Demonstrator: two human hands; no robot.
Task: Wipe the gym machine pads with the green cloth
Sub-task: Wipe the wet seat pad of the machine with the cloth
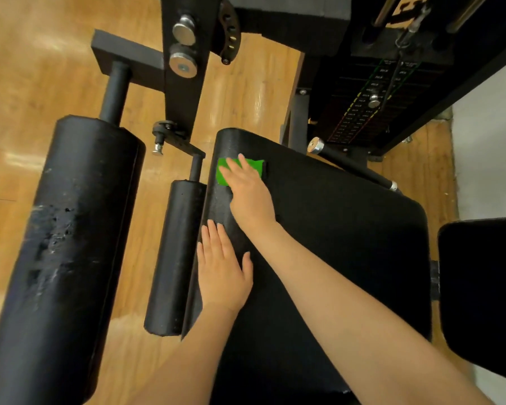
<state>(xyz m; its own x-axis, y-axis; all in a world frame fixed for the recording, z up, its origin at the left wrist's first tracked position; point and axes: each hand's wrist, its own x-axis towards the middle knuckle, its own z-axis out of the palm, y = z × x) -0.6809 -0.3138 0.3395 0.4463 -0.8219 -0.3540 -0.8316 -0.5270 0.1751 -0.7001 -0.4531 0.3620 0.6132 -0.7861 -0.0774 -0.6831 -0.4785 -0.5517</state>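
From the head camera, looking down, the right hand (247,197) lies flat on the green cloth (240,171), fingers straight and spread, pressing it onto the far left corner of the black seat pad (333,244); the cloth shows only as a small green patch peeking out around the fingertips, so nothing is pinched or bunched. The left hand (224,270) rests open on the same pad nearer the camera, along its left edge, fingers straight and released, thumb out to the right, holding nothing and seemingly bracing the body. Just left of the seat hangs a small roller pad (173,258), and further left a large roller pad (70,244) whose cover is scuffed and pitted. To the right, a second dark cushion (479,287) sits at the frame edge, and the weight stack (371,100) stands far right. The step in hand appears to be wiping the seat. To do it well, the palm should likely keep even pressure so the cloth slides with the hand rather than slipping out, working in overlapping strokes from the far edge toward the near one, then down over the rounded left edge. The bracing hand probably needs to lift aside so no strip beneath it is missed. The rollers look untouched and seem to come later.
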